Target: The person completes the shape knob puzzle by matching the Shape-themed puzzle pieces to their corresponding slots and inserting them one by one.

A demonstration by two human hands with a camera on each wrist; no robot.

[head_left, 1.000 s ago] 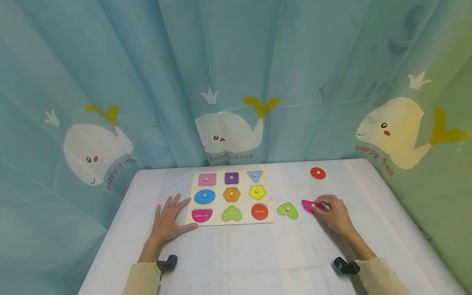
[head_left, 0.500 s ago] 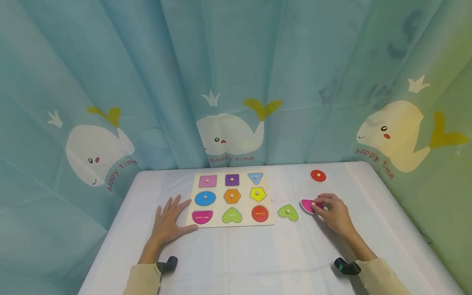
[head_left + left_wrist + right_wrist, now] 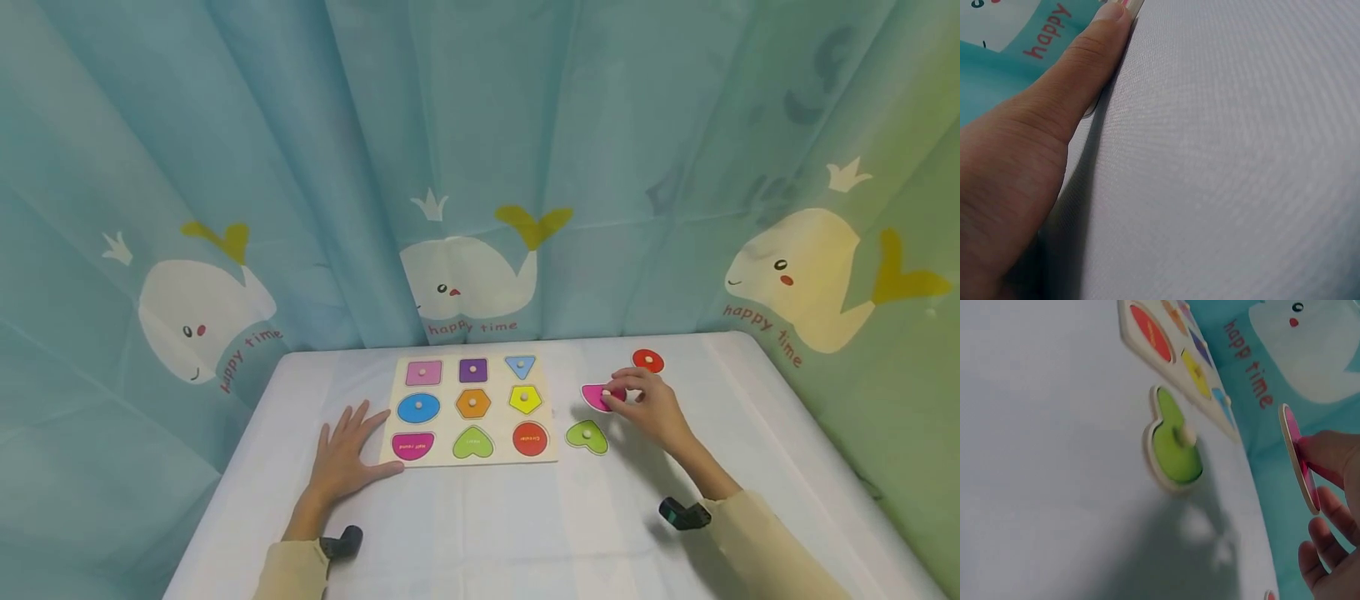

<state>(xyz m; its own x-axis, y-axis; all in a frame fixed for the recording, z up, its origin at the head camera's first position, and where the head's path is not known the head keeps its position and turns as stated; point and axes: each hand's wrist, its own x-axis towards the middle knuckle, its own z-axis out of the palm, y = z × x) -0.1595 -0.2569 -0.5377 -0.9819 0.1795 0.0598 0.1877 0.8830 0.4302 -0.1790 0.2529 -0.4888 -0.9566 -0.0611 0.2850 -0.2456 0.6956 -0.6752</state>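
Note:
A wooden knob puzzle board (image 3: pixel 442 427) lies on the table, its front row showing half-round, heart and circle recesses without knobs. My left hand (image 3: pixel 343 458) rests at the board's left edge with fingers spread, the thumb on its near corner. Raised above the table, a magenta half-round puzzle piece (image 3: pixel 594 397) hangs by its knob from the thumb and fingertips of my right hand (image 3: pixel 651 410). The right wrist view shows this half-round edge-on, clear of the tabletop. Below it lies a green heart piece (image 3: pixel 587 437), right of the board.
A red circle piece (image 3: pixel 648 360) lies near the table's back edge, behind my right hand. The white-covered table (image 3: pixel 480 533) ends at a blue curtain (image 3: pixel 480 125) printed with whales. Knobbed pieces fill the board's two back rows.
My right hand has lifted the half-round piece off the table and carried it left and away from me, above the heart piece. The left hand has stayed at the board.

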